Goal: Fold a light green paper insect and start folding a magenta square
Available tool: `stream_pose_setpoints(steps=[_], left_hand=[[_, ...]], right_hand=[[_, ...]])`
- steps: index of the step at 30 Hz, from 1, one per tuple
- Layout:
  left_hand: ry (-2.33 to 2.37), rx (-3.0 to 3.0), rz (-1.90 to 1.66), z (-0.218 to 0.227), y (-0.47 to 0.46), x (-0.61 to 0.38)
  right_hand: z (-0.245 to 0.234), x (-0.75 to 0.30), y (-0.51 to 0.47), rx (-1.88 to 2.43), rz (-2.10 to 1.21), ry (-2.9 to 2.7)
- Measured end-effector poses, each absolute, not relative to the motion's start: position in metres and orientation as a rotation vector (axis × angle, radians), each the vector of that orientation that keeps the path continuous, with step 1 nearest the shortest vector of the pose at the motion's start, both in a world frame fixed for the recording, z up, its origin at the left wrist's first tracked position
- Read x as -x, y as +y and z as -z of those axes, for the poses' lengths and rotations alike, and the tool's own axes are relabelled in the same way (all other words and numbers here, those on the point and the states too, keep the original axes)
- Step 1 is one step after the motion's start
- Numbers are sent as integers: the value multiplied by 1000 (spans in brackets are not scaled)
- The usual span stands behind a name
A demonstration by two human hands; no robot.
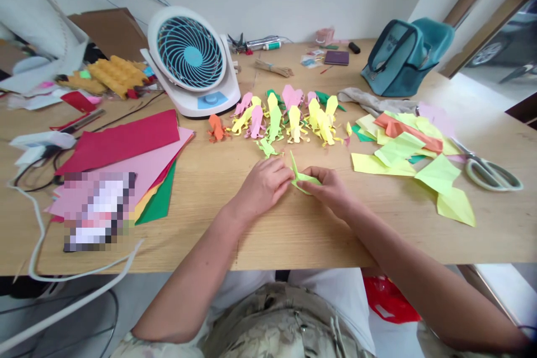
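Observation:
A partly folded piece of light green paper (305,183) is held between my two hands, low over the front middle of the table. My right hand (329,187) pinches its right side, thumb on top. At its left edge, my left hand (268,182) has its fingers closed on the paper, their tips partly hidden. One thin green point of the paper sticks up between the hands. Just beyond my left hand lies a small light green folded figure (267,148). Behind it stand several folded paper figures (274,117) in pink, yellow, green and orange.
Loose paper sheets (396,148) and scissors (489,170) lie at right. Stacked coloured paper (126,145) and a blurred-out flat device (98,212) are at left. A white fan (191,59) stands behind, a teal bag (403,59) at back right. A white cable (39,235) crosses the left edge.

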State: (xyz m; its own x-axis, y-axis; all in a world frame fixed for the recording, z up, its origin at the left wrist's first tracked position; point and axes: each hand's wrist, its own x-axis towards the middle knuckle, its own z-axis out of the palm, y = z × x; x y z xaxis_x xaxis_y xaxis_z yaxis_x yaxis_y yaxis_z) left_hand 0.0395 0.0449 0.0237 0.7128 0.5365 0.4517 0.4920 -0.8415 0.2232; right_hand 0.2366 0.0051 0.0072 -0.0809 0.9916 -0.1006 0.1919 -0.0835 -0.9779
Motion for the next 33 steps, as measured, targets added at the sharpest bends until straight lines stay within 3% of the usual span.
stream_pose_setpoints(steps=[21,33], left_hand=[[841,-2922,-875,-21,40,-42],[730,-2881,-1040,-20,39,-40]], right_hand=[[-5,-239,3,1268,-1335,-1276],[-3,-241,3,1066,-1590,-1097]])
